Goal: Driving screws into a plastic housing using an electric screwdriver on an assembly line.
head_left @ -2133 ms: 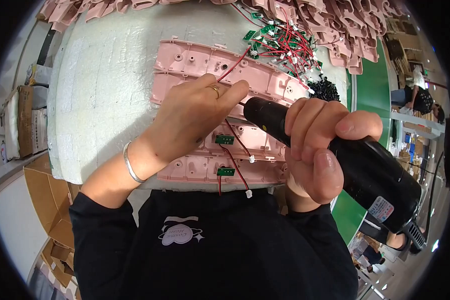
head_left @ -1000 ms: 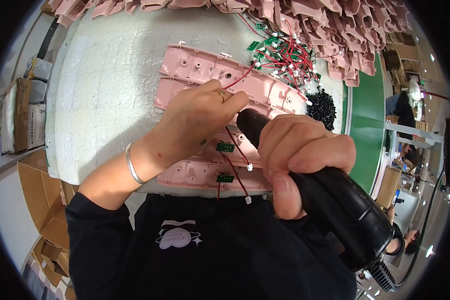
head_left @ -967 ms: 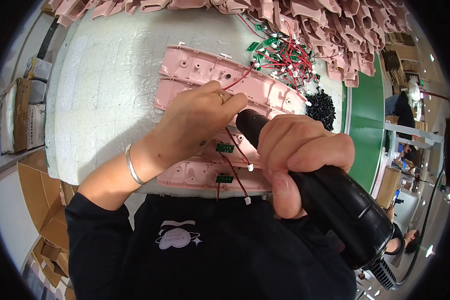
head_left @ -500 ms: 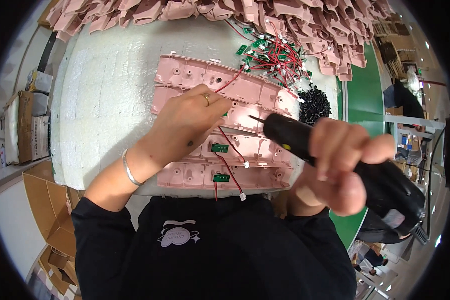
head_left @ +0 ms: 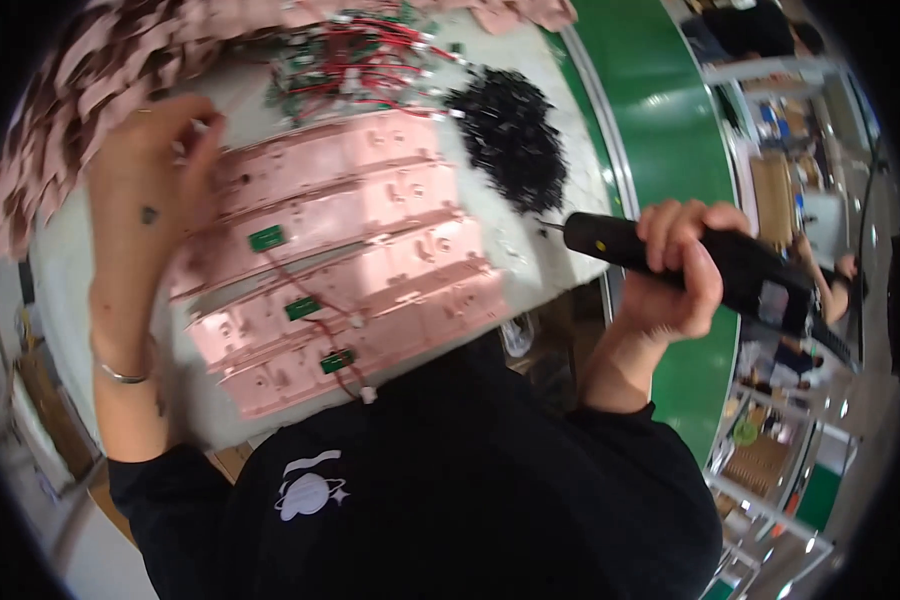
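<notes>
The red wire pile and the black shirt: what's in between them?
Four pink strips, with three green boards on them, lie between the wire pile and the shirt in the head view.

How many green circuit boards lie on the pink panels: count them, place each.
3: upper board on the second panel from the top, middle board on the third panel, lower board on the fourth panel. The left hand may hide more.

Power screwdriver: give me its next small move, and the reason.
Probably dip the bit of the power screwdriver into the black screws: the right hand holds it with the bit just beside them, and no screw shows on it, though the picture is blurred.
</notes>
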Demonstrator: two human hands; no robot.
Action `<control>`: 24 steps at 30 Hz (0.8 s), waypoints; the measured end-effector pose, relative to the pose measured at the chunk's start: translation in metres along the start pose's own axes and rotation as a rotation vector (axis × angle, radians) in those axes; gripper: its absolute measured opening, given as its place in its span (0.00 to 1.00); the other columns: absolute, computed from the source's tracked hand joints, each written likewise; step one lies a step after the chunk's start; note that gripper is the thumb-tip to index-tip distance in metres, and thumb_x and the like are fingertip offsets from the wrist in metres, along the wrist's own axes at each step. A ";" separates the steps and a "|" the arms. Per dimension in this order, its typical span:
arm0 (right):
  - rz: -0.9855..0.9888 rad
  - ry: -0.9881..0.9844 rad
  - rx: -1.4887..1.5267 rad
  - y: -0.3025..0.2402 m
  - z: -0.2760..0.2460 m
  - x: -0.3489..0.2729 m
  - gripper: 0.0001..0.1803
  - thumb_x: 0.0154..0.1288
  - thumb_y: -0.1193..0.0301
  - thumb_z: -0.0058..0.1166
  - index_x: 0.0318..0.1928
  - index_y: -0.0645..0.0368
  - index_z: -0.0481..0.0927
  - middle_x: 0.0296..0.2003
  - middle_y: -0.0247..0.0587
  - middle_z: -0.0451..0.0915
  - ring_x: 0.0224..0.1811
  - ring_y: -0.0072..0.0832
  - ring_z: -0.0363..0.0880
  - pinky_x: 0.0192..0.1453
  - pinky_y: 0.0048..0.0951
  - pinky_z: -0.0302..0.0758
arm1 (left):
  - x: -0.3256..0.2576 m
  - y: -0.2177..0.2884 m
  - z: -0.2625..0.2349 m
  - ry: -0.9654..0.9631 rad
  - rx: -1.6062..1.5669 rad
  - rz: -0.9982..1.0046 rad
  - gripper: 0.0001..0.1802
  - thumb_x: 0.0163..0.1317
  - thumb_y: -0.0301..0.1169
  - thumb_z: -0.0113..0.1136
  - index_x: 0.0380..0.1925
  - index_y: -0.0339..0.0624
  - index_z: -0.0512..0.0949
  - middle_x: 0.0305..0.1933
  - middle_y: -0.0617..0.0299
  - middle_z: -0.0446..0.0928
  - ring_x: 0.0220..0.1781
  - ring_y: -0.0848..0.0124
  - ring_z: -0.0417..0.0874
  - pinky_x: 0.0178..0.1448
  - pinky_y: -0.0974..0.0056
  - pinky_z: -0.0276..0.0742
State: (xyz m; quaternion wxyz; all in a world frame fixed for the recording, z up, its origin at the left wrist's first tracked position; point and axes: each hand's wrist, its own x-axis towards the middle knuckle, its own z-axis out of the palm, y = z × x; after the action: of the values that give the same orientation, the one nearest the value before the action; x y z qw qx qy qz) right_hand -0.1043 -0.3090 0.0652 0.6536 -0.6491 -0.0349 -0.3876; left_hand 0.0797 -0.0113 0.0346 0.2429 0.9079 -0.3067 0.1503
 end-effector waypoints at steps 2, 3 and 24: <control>0.044 0.016 -0.014 0.002 -0.005 -0.004 0.17 0.54 0.72 0.49 0.45 0.61 0.67 0.19 0.33 0.64 0.18 0.23 0.61 0.30 0.29 0.64 | 0.012 -0.012 0.007 -0.027 0.151 -0.027 0.10 0.59 0.30 0.60 0.41 0.45 0.81 0.29 0.53 0.80 0.27 0.56 0.79 0.34 0.59 0.74; 0.063 -0.003 -0.013 0.004 -0.008 -0.006 0.16 0.55 0.72 0.47 0.46 0.60 0.69 0.19 0.31 0.61 0.19 0.21 0.60 0.32 0.28 0.62 | 0.011 -0.019 0.016 -0.033 0.138 -0.009 0.10 0.59 0.30 0.60 0.41 0.45 0.81 0.29 0.53 0.80 0.27 0.56 0.79 0.34 0.59 0.74; 0.032 0.077 0.188 0.008 -0.035 0.006 0.16 0.58 0.73 0.46 0.47 0.60 0.72 0.21 0.28 0.61 0.21 0.19 0.59 0.33 0.26 0.59 | -0.023 0.054 0.009 -0.223 -0.394 -0.050 0.17 0.59 0.27 0.61 0.49 0.37 0.76 0.51 0.51 0.76 0.52 0.55 0.77 0.56 0.60 0.72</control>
State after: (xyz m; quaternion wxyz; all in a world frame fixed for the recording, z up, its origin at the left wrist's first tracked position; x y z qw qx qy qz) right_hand -0.1118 -0.3440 0.0571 0.7186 -0.5699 -0.0356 -0.3970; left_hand 0.0289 -0.0424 0.0356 0.3836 0.8614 -0.3324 -0.0200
